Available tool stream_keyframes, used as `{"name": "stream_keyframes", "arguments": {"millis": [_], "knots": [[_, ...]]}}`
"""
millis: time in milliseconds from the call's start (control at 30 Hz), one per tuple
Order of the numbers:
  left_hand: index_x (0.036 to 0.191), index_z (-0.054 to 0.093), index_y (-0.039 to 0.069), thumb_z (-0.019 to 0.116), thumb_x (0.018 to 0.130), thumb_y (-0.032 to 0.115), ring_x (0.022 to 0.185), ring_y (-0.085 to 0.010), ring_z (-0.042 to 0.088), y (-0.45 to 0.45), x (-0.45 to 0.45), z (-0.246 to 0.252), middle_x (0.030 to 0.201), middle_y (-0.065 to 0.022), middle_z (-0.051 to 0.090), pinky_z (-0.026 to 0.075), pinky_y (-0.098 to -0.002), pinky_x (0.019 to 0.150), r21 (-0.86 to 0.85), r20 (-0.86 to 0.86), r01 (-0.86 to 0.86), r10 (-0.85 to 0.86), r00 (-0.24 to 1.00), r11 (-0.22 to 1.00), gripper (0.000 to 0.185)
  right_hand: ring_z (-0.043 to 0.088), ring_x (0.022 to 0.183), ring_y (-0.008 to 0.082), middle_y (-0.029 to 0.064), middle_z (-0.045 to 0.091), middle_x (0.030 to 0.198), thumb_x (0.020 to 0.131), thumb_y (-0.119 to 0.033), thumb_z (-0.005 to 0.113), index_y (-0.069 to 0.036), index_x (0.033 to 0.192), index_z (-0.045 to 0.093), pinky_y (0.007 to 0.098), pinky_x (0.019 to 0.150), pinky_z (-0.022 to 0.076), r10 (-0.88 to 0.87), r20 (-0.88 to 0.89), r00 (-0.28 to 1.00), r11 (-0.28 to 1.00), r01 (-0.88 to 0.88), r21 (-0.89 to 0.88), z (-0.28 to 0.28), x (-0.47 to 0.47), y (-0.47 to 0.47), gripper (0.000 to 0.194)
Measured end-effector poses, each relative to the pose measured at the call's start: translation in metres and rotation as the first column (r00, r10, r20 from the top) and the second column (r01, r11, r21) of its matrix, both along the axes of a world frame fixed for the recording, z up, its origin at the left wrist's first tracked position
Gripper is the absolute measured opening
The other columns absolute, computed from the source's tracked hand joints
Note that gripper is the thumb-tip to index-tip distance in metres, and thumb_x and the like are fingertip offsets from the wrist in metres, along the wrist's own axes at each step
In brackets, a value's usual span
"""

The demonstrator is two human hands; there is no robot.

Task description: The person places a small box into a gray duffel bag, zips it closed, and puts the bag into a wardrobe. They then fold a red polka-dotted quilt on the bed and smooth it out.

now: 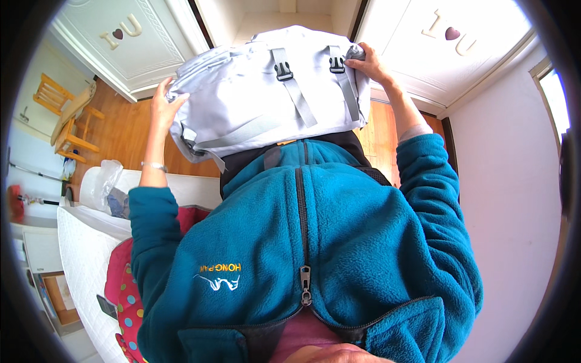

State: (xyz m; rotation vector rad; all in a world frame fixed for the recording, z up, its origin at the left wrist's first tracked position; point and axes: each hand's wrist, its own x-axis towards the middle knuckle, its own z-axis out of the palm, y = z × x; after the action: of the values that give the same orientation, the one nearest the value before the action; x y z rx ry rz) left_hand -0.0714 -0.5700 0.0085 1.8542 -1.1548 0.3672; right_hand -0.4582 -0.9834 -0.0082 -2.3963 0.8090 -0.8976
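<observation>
A large, light grey fabric backpack (254,100) with straps and black side-release buckles lies across in front of my body, just beyond my teal fleece jacket. Its left end is between the thumb and fingers of my left hand (165,102), which wears a silver bracelet at the wrist. At the other end, near one black buckle (337,65), my right hand (372,63) pinches the gathered corner of the fabric. A second buckle (283,71) sits on a grey webbing strap near the middle. The far underside of the backpack is hidden.
White cabinet doors (136,41) with raised letters stand open on both sides beyond the backpack. A wooden chair (68,118) stands on the wood floor at left. Nearer are a white mattress (81,254), a clear plastic bag (106,181) and red dotted fabric (129,295). A wall (499,181) rises at right.
</observation>
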Motion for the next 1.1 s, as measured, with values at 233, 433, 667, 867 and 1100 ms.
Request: {"name": "stream_keyframes", "arguments": {"millis": [233,433,667,867,1100], "knots": [[0.102,0.071,0.001,0.073,0.085,0.017,0.07,-0.0064,0.059,-0.036,0.063,0.074,0.08,0.0008,0.069,0.05,-0.0256,0.066,0.208,-0.283,0.103,-0.041,0.958,0.973,0.024,0.069,0.067,0.0256,0.0163,0.07,0.074,0.074,-0.03,0.078,-0.003,0.092,0.073,0.0393,0.063,0.0548,-0.026,-0.138,0.99,0.986,0.003,-0.164,0.075,0.032,-0.022,0.033],[0.101,0.073,0.004,0.074,0.086,0.026,0.07,-0.0069,0.059,-0.063,0.069,0.215,0.077,0.0,0.069,0.048,-0.0264,0.066,0.039,-0.108,-0.006,0.01,0.994,0.999,0.027,0.063,0.069,0.0188,0.0127,0.068,0.074,0.077,-0.02,0.074,-0.001,0.083,0.07,0.037,0.062,0.0503,-0.037,0.095,0.995,0.983,0.054,-0.175,0.212,0.06,-0.038,0.021],[0.096,0.069,0.001,0.067,0.085,0.011,0.082,-0.0279,0.06,-0.031,0.038,0.221,0.088,-0.0112,0.061,0.047,-0.0317,0.076,-0.353,0.537,0.023,0.183,0.823,0.935,0.015,0.064,0.072,0.0233,0.0122,0.067,0.088,0.079,-0.006,0.068,-0.006,0.104,0.069,0.0368,0.064,0.0519,0.159,0.503,0.849,0.77,0.212,-0.602,0.218,0.046,-0.036,0.025],[0.1,0.057,-0.007,0.047,0.085,-0.003,0.093,-0.0292,0.055,0.082,-0.084,0.024,0.097,-0.0138,0.055,0.045,-0.0353,0.084,-0.203,0.24,0.103,-0.052,0.969,0.974,0.019,0.056,0.12,0.0343,0.0142,0.061,0.126,0.081,-0.001,0.064,-0.011,0.118,0.065,0.048,0.099,0.0434,0.241,0.15,0.959,0.694,-0.062,-0.717,0.024,-0.076,0.084,0.039],[0.088,0.065,-0.002,0.065,0.067,0.004,0.107,-0.0358,0.057,0.118,-0.104,-0.043,0.106,-0.0168,0.062,0.044,-0.0458,0.093,0.216,0.355,0.188,-0.256,0.899,0.958,0.022,0.05,0.123,0.0357,0.0103,0.06,0.125,0.076,-0.009,0.062,-0.01,0.098,0.07,0.0473,0.097,0.042,-0.09,-0.08,0.993,0.877,0.041,-0.478,-0.061,-0.134,0.154,0.024]]}}
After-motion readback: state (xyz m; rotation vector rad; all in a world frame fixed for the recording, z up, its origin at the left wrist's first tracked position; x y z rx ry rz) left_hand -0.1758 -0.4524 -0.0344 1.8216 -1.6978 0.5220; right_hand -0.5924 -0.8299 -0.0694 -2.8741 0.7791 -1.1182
